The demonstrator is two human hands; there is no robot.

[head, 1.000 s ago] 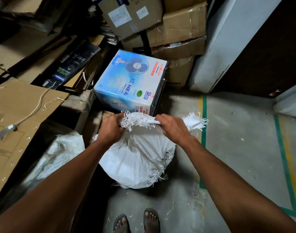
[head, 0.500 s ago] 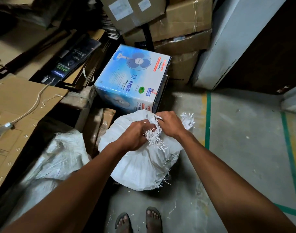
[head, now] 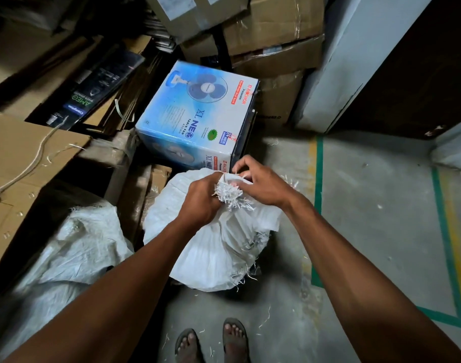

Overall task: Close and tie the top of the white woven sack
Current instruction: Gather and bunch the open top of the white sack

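Note:
The white woven sack (head: 213, 247) stands full on the concrete floor just ahead of my feet. Its frayed top (head: 230, 195) is gathered into a bunch between my hands. My left hand (head: 201, 199) is closed around the bunched neck from the left. My right hand (head: 260, 183) sits on the right side of the neck, its fingers pinching a thin pale strand and a fold of the sack's top. More frayed edge pokes out behind my right wrist.
A blue fan box (head: 198, 116) stands right behind the sack. Brown cartons (head: 271, 35) are stacked beyond it. Flattened cardboard (head: 22, 158) and a second white sack (head: 74, 247) lie on the left. A white wall corner (head: 342, 74) and green floor tape (head: 318, 179) are on the right.
The top, first held spread wide between both hands, is now gathered into one bunch. My hands came together at the neck, and my right fingers now pinch a strand there.

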